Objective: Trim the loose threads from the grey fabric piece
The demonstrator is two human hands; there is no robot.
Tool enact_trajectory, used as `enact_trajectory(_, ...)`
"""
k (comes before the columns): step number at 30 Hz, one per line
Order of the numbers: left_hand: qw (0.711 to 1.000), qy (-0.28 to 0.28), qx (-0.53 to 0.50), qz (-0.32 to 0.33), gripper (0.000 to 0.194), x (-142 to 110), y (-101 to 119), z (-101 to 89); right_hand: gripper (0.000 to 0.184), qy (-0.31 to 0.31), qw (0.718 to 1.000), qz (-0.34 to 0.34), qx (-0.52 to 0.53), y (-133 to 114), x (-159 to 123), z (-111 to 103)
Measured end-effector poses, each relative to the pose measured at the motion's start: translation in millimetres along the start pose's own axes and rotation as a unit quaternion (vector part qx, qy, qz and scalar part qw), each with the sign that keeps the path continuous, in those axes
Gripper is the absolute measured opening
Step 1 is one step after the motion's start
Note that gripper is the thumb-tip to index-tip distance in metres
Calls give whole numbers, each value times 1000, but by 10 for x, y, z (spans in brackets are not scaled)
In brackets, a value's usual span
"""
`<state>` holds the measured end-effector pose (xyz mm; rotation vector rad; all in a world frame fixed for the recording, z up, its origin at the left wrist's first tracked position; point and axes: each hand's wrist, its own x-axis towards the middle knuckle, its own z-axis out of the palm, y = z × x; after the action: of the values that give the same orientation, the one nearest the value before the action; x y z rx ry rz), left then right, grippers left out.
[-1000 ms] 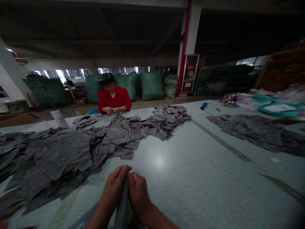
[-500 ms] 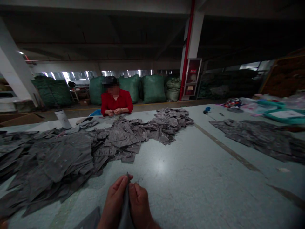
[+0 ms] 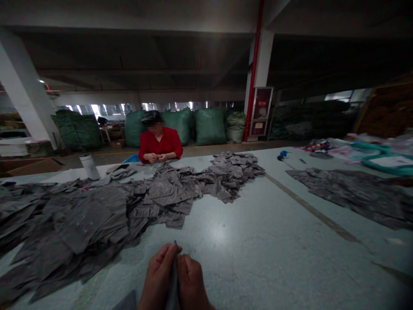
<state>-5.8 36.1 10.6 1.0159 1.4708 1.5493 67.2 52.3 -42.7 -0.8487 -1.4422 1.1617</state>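
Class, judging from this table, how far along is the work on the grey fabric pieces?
Done: the separate heap at right may be finished; that is unclear. In hand: the left hand and right hand pinch one grey piece. Left: the large heap on the table.

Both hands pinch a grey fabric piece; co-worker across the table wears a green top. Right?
Wrong on the top: the head view shows the co-worker in a red top, not green. The left hand and right hand do pinch the grey fabric piece.
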Motion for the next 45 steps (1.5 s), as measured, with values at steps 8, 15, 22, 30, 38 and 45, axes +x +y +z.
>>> enact_trajectory(8, 1000, 21, -9, -19, 40, -25, 3, 4, 44, 23, 999, -34, -3, -35, -6, -27)
enact_trajectory(15, 1000, 18, -15, -11, 37, 9, -44, 0, 40, -6, 998, -54, -11, -58, 9, -64)
enact_trajectory(22, 993, -75, 96, -1, 32, 3, 141, -72, 40, -31, 999, -3, 31, -81, -29, -153)
enact_trajectory(30, 986, -30, 152, 68, 31, 163, 241, -70, 12, -101, 993, 45, 36, -379, 48, -276)
enact_trajectory(38, 997, 80, 18, -14, 37, 101, -48, -118, 9, -114, 991, -8, -72, -463, 267, -317)
enact_trajectory(45, 983, 159, 32, -84, 40, 139, -380, -424, 12, -118, 990, -12, -82, -448, 147, -228)
